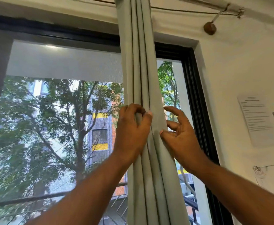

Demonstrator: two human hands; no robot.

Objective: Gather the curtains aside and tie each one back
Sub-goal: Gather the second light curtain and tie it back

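One curtain [142, 78] hangs bunched in several folds. Two hands: the left hand [131, 132] grips the folds, and the right hand [180, 135] is just beside it, fingers spread. One sheet of paper [256, 117] is on the wall, well right of the right hand.

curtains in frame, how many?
1: a grey-green curtain bunched in front of the window's right part, left hand gripping its folds. Others may hang out of frame.

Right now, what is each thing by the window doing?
Curtain: bunched into folds, not tied.
Left hand: closed around the curtain folds.
Right hand: open, fingertips touching the curtain's edge.
Blind: pulled partway down.
Paper: stuck on the wall.
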